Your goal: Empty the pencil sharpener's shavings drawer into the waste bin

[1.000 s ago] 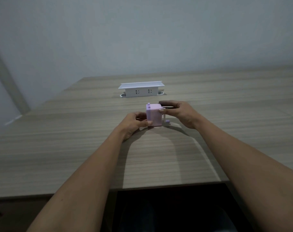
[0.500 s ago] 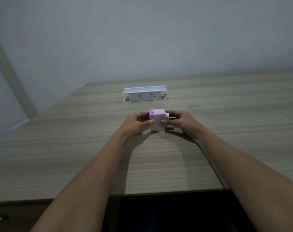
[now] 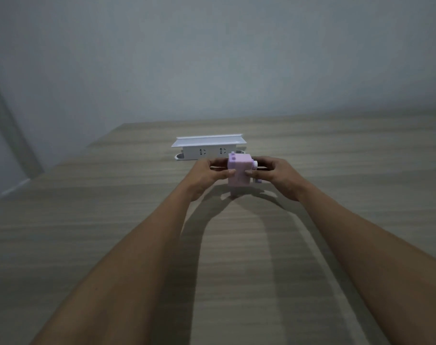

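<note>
A small lilac pencil sharpener point(image 3: 239, 170), box-shaped with a crank on its right side, is held just above the wooden table point(image 3: 112, 232). My left hand point(image 3: 207, 174) grips its left side with the thumb on the front face. My right hand point(image 3: 276, 174) grips the right side near the crank, thumb on the front. A small lilac part point(image 3: 233, 194) hangs below the body; whether it is the drawer I cannot tell. No waste bin is in view.
A white pop-up power socket box point(image 3: 207, 146) with its lid raised stands on the table just behind the sharpener. A grey wall runs behind the table, whose left edge slants away at the far left.
The sharpener has been lifted off the table between both hands. The view has tilted up, so the table's near edge and the dark space below it have left the frame.
</note>
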`<control>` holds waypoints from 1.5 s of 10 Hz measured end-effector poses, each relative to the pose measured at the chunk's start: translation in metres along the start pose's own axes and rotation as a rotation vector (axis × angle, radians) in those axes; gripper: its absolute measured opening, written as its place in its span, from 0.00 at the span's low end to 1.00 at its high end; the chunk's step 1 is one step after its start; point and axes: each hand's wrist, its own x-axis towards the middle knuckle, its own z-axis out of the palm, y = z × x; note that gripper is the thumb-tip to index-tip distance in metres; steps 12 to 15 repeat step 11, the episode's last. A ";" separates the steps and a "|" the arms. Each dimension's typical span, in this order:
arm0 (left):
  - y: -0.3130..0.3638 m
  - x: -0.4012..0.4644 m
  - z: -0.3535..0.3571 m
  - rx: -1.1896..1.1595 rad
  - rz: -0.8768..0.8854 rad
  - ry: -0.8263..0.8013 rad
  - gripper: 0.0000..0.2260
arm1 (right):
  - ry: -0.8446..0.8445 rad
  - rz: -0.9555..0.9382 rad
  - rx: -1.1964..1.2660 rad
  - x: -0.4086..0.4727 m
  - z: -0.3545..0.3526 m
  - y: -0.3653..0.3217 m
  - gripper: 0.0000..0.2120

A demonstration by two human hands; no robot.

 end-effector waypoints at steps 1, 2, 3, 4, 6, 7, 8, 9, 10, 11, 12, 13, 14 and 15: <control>0.000 0.035 0.004 -0.001 0.006 -0.015 0.23 | 0.017 -0.029 -0.061 0.026 -0.014 0.007 0.24; -0.005 0.067 0.009 0.002 0.021 0.005 0.23 | 0.027 -0.039 -0.069 0.053 -0.030 0.015 0.24; -0.013 0.098 0.013 0.005 0.032 0.029 0.23 | 0.019 -0.040 -0.093 0.082 -0.047 0.026 0.25; -0.020 0.122 0.014 0.018 0.016 0.044 0.24 | 0.012 -0.031 -0.100 0.105 -0.058 0.035 0.25; -0.042 0.150 0.017 -0.017 -0.008 0.031 0.22 | -0.007 -0.012 -0.061 0.134 -0.065 0.056 0.23; -0.054 0.157 0.020 -0.032 0.003 0.048 0.22 | 0.017 -0.006 -0.052 0.138 -0.065 0.068 0.23; -0.059 0.162 0.018 -0.032 0.000 0.038 0.22 | 0.040 -0.008 -0.062 0.139 -0.066 0.072 0.25; -0.061 0.165 0.017 -0.003 -0.014 0.028 0.23 | 0.044 0.017 -0.081 0.140 -0.069 0.072 0.28; -0.053 0.148 0.017 0.084 0.007 0.027 0.23 | 0.093 0.057 -0.144 0.132 -0.064 0.066 0.38; -0.039 0.132 0.013 0.194 -0.005 0.142 0.29 | 0.193 0.052 -0.279 0.121 -0.055 0.054 0.43; -0.039 0.132 0.013 0.194 -0.005 0.142 0.29 | 0.193 0.052 -0.279 0.121 -0.055 0.054 0.43; -0.039 0.132 0.013 0.194 -0.005 0.142 0.29 | 0.193 0.052 -0.279 0.121 -0.055 0.054 0.43; -0.039 0.132 0.013 0.194 -0.005 0.142 0.29 | 0.193 0.052 -0.279 0.121 -0.055 0.054 0.43; -0.039 0.132 0.013 0.194 -0.005 0.142 0.29 | 0.193 0.052 -0.279 0.121 -0.055 0.054 0.43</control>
